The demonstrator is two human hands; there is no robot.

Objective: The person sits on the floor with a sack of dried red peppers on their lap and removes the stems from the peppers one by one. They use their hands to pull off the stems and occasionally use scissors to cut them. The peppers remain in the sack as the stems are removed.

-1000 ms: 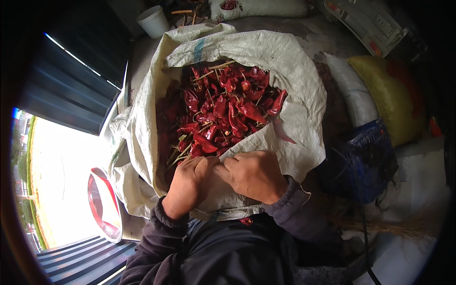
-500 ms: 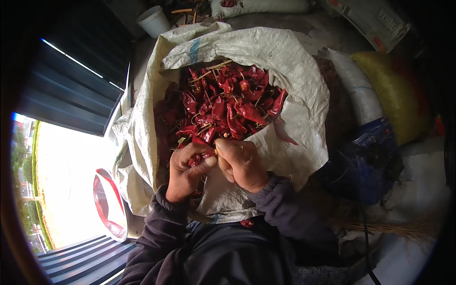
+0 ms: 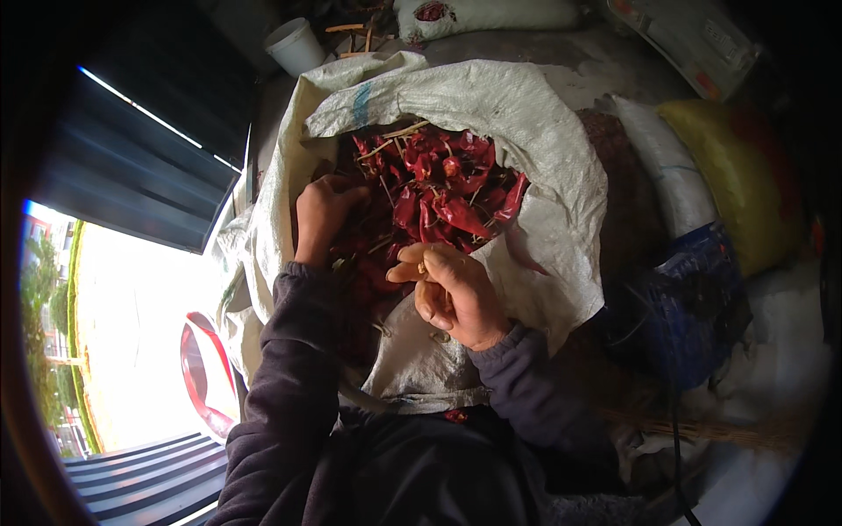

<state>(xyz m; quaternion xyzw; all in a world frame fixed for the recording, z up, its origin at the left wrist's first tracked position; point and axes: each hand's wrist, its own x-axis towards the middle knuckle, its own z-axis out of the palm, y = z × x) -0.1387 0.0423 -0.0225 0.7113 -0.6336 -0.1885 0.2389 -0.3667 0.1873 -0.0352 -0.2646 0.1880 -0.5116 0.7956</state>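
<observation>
A large white woven sack [image 3: 551, 145] stands open before me, full of dried red chilies [image 3: 460, 210], some with thin stems. My left hand [image 3: 324, 215] reaches into the sack's left side. Its fingertips are lost among the chilies in shadow, so what they touch is hidden. Above the near rim hovers my right hand [image 3: 456, 294], thumb and fingertips around a small tan bit like a chili stem [image 3: 422, 267]. The lower fingers curl in. Small pale stem bits [image 3: 383, 329] show just below that hand, near the folded front edge of the sack.
To the right lie a blue plastic bag [image 3: 697, 298], a white sack [image 3: 671, 175] and a yellow sack [image 3: 737, 184]. A white bucket [image 3: 296, 48] and another full sack [image 3: 491, 19] are at the back. A red-rimmed container [image 3: 209, 377] stands at left by the bright doorway.
Both hands were together at the near rim, working at a red chili. The left has moved forward and left into the sack; the right stays near the rim with a small bit.
</observation>
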